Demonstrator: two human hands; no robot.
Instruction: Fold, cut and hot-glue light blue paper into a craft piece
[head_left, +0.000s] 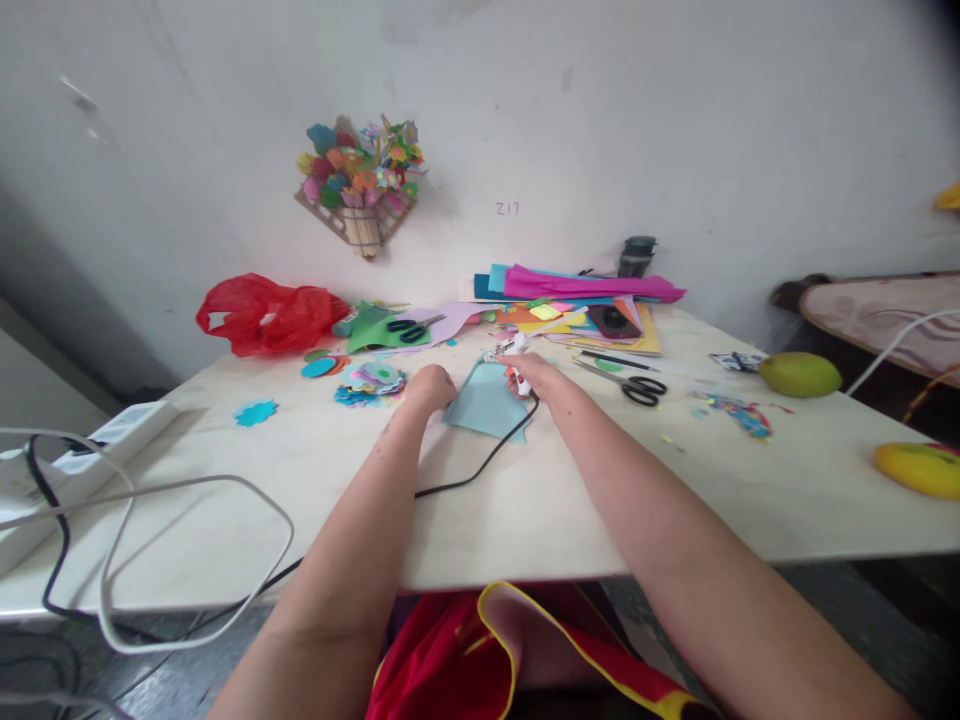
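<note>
My right hand (534,374) is closed around a white glue gun (517,346) with an orange trigger. A black cord (487,465) runs from its grip down over the table. Below the glue gun a light blue sheet (484,400) lies on the tabletop. At that sheet's left edge rests my left hand (431,388), its fingers curled in; anything between them is hidden. Left of this hand sits a pile of coloured paper cutouts (371,382). Black-handled scissors (637,388) lie to the right of my right hand.
A red plastic bag (270,312), green paper (379,328) with scissors (411,329), a phone (613,321) and rolled coloured sheets (570,283) line the back. A power strip (124,425) with loose cables is at left; a green mango (799,374) and a yellow fruit (916,469) at right.
</note>
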